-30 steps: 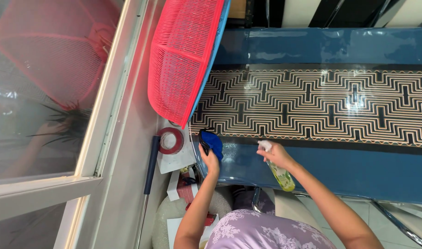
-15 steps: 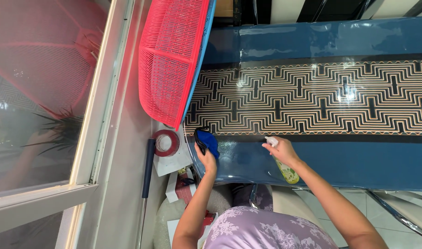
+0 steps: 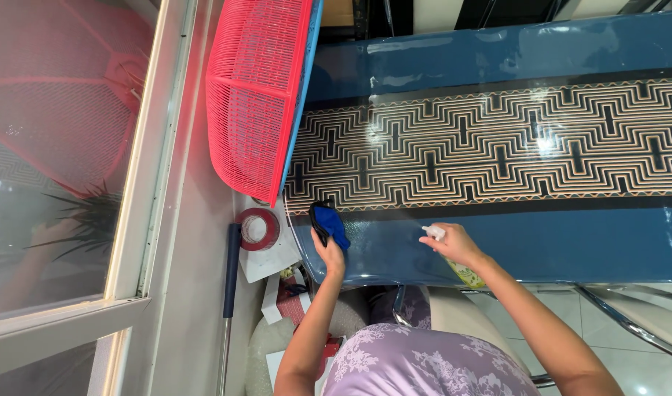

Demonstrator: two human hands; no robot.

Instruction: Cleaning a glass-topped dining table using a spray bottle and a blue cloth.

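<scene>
Glossy blue table (image 3: 571, 249) under patterned runner (image 3: 497, 147)

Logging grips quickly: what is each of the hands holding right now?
Left hand: closed on blue cloth.
Right hand: closed on spray bottle.

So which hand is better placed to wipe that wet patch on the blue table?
Probably the left hand: it already holds the blue cloth beside the patch, while the right hand grips the spray bottle.

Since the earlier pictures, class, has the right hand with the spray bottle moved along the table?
Yes. The right hand with the spray bottle has moved right, farther from the blue cloth at the table corner.
</scene>
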